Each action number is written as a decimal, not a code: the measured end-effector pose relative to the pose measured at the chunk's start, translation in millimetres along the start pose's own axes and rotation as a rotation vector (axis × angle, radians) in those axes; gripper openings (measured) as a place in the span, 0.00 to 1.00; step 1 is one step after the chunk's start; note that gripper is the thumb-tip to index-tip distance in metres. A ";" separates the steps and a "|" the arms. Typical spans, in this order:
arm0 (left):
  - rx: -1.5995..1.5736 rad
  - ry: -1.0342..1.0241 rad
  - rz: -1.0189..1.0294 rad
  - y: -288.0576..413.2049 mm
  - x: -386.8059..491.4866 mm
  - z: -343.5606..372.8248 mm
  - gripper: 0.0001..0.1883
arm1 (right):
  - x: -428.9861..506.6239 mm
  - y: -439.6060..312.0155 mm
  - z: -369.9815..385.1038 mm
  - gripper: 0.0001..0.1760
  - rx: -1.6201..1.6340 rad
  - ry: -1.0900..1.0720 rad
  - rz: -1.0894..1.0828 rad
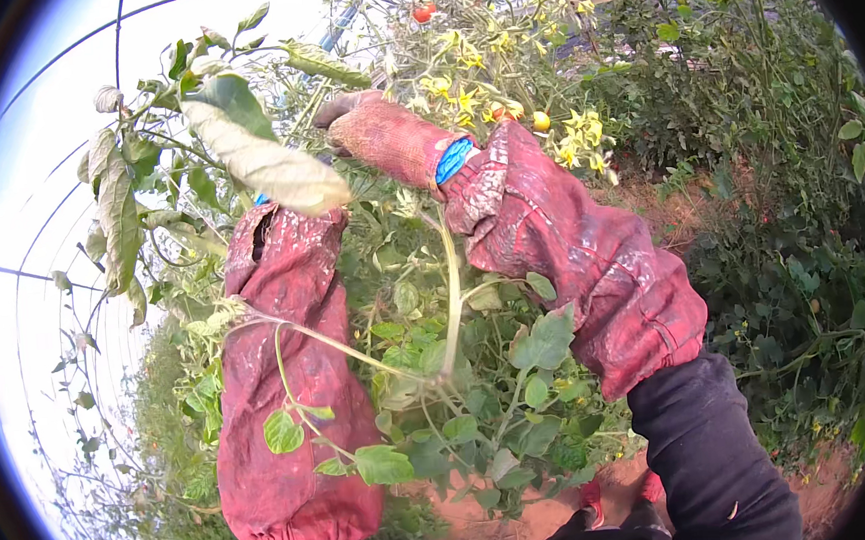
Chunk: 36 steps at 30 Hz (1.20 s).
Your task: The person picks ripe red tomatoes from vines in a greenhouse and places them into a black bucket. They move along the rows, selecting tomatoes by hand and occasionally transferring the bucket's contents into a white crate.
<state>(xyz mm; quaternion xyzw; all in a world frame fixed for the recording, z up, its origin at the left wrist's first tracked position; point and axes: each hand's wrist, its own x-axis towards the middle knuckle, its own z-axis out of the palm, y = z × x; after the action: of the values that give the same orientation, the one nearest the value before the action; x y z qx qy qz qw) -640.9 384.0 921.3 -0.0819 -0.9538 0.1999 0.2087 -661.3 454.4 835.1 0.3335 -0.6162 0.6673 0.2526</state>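
Observation:
My right hand point(381, 130), in a worn reddish work glove with a blue cuff at the wrist, reaches up among tomato stems point(309, 117). Its fingers bend away from me, and whether they grip a stem is hidden. A large curled tomato leaf point(266, 150) covers my left hand; below it only a scrap of blue and the stained red sleeve cover point(295, 400) show. Another red sleeve cover point(575, 260) wraps my right forearm. Between the forearms stands a pale forked tomato stem point(449, 291) with green leaves. Yellow tomato flowers point(466, 102) hang beside my right wrist.
A red tomato point(424, 12) hangs at the top, and a small orange-yellow one point(541, 121) near the right sleeve. Dense tomato plants point(793, 267) line the right side. Greenhouse hoops point(60, 221) curve along the left. Reddish soil point(488, 522) lies below, near my feet.

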 end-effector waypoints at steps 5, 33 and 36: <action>0.016 -0.055 -0.043 -10.6 3.5 17.4 0.16 | -18.7 130.5 -24.9 0.23 -0.846 -0.453 0.055; -0.441 -0.036 -0.380 -75.5 48.0 104.1 0.27 | 5.8 158.3 20.8 0.16 1.369 -0.210 0.339; -0.423 -0.174 -0.342 -69.9 45.2 88.4 0.31 | 0.6 120.6 11.3 0.21 0.075 -0.045 -0.461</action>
<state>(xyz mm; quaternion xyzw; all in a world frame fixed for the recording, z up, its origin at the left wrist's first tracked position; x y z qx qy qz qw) -724.7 300.8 893.3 0.0560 -0.9887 -0.0352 0.1348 -750.3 429.5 756.9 0.4894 -0.5038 0.6068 0.3722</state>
